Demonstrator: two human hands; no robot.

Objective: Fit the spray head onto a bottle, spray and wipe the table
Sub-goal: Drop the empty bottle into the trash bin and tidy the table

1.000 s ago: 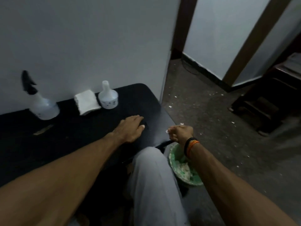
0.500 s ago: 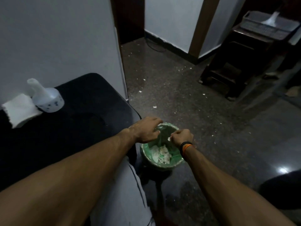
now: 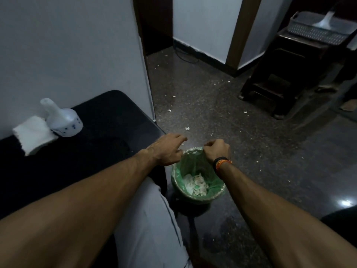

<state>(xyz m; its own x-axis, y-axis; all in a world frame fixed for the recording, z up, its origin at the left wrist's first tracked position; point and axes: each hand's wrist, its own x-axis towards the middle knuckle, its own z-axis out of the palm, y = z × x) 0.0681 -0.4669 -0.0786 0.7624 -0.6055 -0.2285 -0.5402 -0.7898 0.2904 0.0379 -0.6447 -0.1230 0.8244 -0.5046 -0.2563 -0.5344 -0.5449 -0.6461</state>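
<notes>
Table (image 3: 92,151), black: carrying an uncapped white bottle (image 3: 63,120) beside a folded cloth (image 3: 32,134) along its far edge. Green-lined bin (image 3: 197,180), on the floor off the table's right edge: both hands are hovering over its rim. Left hand (image 3: 166,149) is showing loosely spread fingers, right hand (image 3: 216,151) curled shut on nothing visible; any scraps are best released squarely above the opening.

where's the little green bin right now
In the head view the green-lined bin stands on the floor just past the black table's right end, directly below the left hand and right hand.
</notes>
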